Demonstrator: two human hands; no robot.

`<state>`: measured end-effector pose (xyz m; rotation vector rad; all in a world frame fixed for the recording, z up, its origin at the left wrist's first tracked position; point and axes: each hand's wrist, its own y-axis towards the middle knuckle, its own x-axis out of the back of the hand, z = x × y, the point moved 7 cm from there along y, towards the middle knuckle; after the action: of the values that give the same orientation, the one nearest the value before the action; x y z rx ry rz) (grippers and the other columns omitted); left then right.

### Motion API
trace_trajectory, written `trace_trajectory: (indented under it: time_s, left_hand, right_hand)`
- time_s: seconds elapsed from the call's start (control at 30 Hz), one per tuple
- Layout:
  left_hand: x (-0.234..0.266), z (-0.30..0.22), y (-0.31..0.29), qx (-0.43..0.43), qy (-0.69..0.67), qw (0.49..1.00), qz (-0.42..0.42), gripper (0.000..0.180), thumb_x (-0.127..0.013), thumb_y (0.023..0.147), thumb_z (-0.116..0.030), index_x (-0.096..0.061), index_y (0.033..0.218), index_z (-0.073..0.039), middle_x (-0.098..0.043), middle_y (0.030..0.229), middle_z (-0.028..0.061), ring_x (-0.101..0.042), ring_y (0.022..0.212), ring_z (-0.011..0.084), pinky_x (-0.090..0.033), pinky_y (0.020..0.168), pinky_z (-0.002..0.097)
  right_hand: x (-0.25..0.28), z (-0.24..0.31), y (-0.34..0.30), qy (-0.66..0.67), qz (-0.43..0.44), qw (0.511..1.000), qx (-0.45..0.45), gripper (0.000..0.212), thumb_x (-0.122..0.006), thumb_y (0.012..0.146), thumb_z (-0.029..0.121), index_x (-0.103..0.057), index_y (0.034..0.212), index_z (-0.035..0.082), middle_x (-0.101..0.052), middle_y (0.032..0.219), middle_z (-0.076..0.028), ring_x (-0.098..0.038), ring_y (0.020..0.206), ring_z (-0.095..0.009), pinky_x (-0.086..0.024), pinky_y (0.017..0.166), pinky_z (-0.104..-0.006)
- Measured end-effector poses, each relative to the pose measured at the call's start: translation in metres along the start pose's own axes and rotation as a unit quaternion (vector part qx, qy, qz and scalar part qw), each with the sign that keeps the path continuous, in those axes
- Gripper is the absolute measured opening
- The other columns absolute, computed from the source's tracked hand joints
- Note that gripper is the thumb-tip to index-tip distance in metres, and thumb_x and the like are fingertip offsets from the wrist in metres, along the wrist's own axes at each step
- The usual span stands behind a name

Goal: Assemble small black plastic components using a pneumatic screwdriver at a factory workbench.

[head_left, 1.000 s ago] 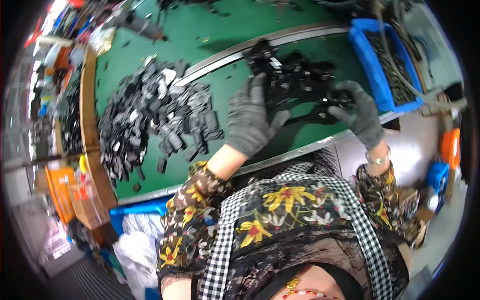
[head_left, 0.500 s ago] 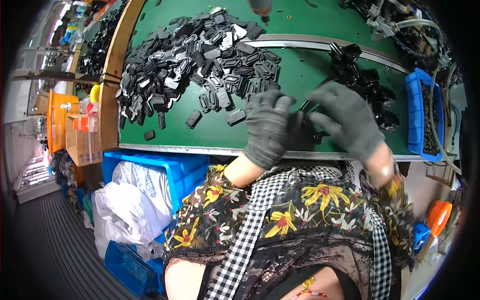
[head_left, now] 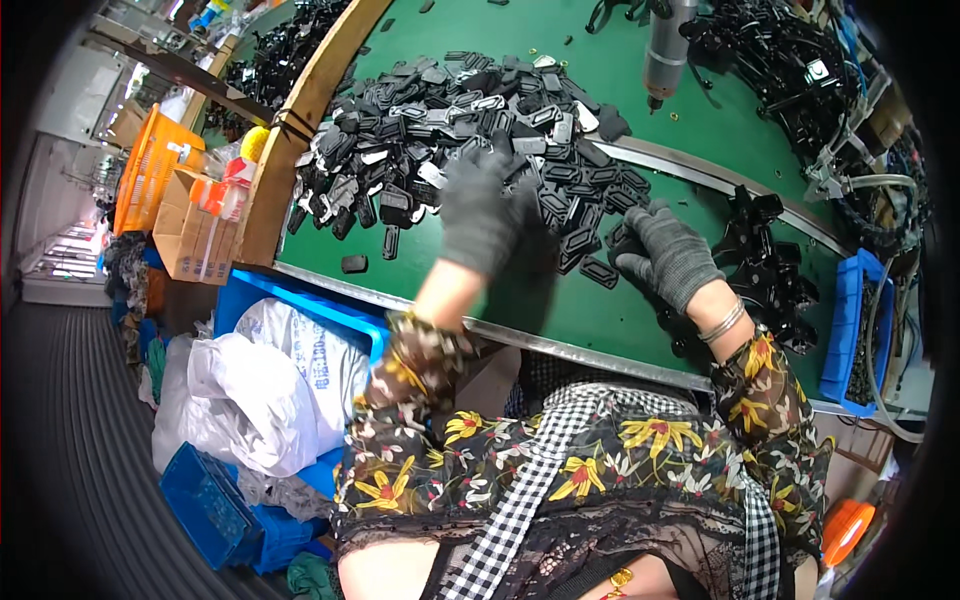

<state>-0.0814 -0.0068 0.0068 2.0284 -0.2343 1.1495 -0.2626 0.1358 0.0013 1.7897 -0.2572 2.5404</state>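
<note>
A: Both gloved hands moved left since the earlier frame, off the black bracket cluster [head_left: 770,265] at right and onto the pile of flat black plastic parts [head_left: 470,120]
B: Grip?
A: left hand [head_left: 482,208] blurred over the pile's near edge, can't tell; right hand [head_left: 668,255] fingers curled on loose pieces, green bench [head_left: 560,300]

A green-topped workbench [head_left: 520,300] is seen, edged in metal. A large heap of small black plastic parts [head_left: 450,130] is spread on it, with black brackets [head_left: 770,270] piled at the right.
</note>
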Motion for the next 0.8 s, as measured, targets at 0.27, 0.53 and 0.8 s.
trace_trajectory:
  time_s: [0.27, 0.53, 0.8]
  left_hand:
    - [-0.034, 0.138, 0.101, 0.25, 0.132, 0.942, 0.182, 0.075, -0.054, 0.081, -0.074, -0.051, 0.141, -0.029, -0.047, 0.145, 0.0162, -0.041, 0.135, 0.0383, -0.03, 0.112, 0.0495]
    - [-0.052, 0.053, 0.059, 0.126, -0.018, 0.987, 0.1, 0.071, -0.065, 0.08, -0.065, -0.056, 0.135, -0.022, -0.051, 0.138, 0.0189, -0.046, 0.13, 0.0389, -0.034, 0.111, 0.0489]
    - [0.076, 0.204, 0.004, 0.332, 0.185, 0.92, -0.09, 0.061, -0.063, 0.084, -0.057, -0.063, 0.125, -0.011, -0.062, 0.125, 0.0171, -0.054, 0.121, 0.0341, -0.036, 0.108, 0.0456]
  right_hand:
    - [-0.008, 0.009, 0.007, 0.032, 0.021, 0.998, 0.04, 0.043, -0.075, 0.08, 0.024, -0.055, 0.116, 0.008, -0.06, 0.11, -0.015, -0.059, 0.108, -0.034, -0.049, 0.091, -0.0423]
    - [-0.002, 0.012, -0.003, 0.025, -0.034, 0.998, 0.053, 0.041, -0.075, 0.078, 0.018, -0.057, 0.114, 0.009, -0.062, 0.107, -0.013, -0.061, 0.102, -0.033, -0.05, 0.088, -0.0427]
    - [-0.003, 0.0, -0.006, 0.027, -0.062, 0.997, 0.041, 0.035, -0.07, 0.082, 0.017, -0.058, 0.114, 0.01, -0.062, 0.105, -0.013, -0.062, 0.1, -0.034, -0.05, 0.086, -0.0437]
